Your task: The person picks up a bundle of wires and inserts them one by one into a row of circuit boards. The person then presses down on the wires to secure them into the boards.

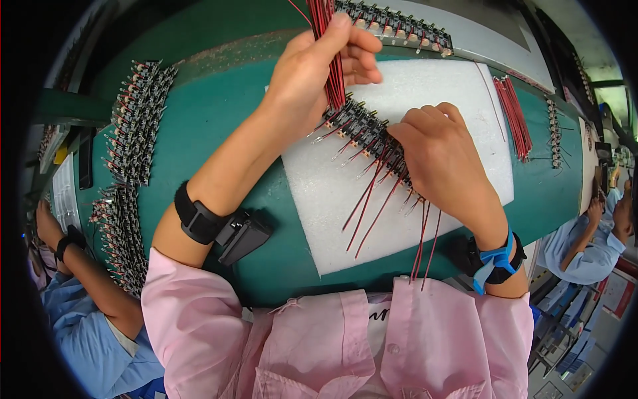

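Observation:
My left hand [302,76] is closed around a bundle of thin red and black wires [336,86], its thumb pressed along them and the other fingers curled. Under both hands, a row of small black circuit boards [364,130] runs slantwise over a white foam sheet [312,219]. Several loose red and black wires [364,214] trail from the row toward me. At the row's right part my right hand [442,156] is closed, with its fingertips down on the boards. Whatever those fingertips pinch is hidden behind the hand.
On the green table [219,113], stacked board rows [136,126] lie at the left. Another row [399,28] sits beyond the foam. At the right are a second wire bundle [512,116] and a short board row [555,133]. Co-workers' arms [100,286] show at both sides.

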{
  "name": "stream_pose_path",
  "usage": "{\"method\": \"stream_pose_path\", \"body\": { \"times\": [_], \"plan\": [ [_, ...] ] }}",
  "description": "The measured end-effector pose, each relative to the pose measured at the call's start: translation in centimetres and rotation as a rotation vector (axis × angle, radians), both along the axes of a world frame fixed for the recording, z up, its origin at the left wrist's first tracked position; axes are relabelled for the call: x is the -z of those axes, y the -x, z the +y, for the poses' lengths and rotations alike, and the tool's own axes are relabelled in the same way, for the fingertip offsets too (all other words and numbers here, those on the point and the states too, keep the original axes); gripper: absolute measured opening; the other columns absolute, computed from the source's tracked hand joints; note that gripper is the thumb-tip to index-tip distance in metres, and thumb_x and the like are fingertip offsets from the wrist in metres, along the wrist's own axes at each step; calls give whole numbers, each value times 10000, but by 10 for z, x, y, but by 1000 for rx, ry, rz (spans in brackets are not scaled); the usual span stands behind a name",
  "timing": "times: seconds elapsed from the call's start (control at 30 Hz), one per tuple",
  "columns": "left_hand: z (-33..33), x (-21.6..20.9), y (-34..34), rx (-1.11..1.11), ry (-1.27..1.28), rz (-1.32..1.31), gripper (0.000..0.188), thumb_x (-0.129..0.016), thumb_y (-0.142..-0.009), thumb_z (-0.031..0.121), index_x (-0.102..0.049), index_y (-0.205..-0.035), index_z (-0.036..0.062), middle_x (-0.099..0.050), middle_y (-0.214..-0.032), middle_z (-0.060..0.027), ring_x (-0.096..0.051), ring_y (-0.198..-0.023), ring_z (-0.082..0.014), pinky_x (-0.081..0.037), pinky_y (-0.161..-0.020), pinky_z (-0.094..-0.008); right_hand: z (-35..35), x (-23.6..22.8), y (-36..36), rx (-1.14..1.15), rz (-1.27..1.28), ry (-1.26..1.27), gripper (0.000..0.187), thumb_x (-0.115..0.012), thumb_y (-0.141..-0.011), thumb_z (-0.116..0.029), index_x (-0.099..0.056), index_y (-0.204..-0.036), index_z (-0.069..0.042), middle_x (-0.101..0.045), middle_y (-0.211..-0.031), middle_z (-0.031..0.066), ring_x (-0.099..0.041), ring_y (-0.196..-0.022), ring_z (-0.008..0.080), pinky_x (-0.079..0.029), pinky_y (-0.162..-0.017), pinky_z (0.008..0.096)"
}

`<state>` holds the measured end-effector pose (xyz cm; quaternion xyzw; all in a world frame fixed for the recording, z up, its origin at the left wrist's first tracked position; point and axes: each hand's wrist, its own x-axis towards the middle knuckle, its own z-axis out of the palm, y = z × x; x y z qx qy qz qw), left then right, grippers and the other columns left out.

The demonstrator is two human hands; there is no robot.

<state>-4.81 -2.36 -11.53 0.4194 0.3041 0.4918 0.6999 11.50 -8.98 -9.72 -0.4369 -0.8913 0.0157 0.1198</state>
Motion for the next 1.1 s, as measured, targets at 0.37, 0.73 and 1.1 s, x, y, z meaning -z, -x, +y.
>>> {"method": "stream_pose_path", "body": {
  "times": [0.37, 0.73, 1.1],
  "plan": [
    [-4, -38, -68, 190, -104, 84, 443, -299, -902, 345, -495, -1016, -36, -541, -987, -143, -530, -920, -185, -423, -801, -298, 31, -32, -38, 239, 839, 582, 123, -569, -749, -99, -556, -672, -4, -548, -599, 33, -463, -497, 68, -354, -454, 205],
    [-9, -36, -42, 105, -183, 533, 259, -502, -799, 255, -558, -747, 8, -457, -591, 9, -399, -523, -60, -307, -470, -221, 36, -24, -40, 297, 1338, 795, 130, -564, -760, -122, -554, -705, -5, -536, -597, 40, -468, -474, 83, -351, -453, 196],
    [-9, -34, -25, 206, -113, 502, 200, -554, -747, 203, -530, -674, 18, -412, -563, 37, -347, -521, -40, -259, -451, -213, 37, -17, -26, 277, 1302, 769, 140, -582, -749, -145, -539, -706, -19, -511, -583, 22, -438, -490, 77, -333, -483, 197]
  ]
}}
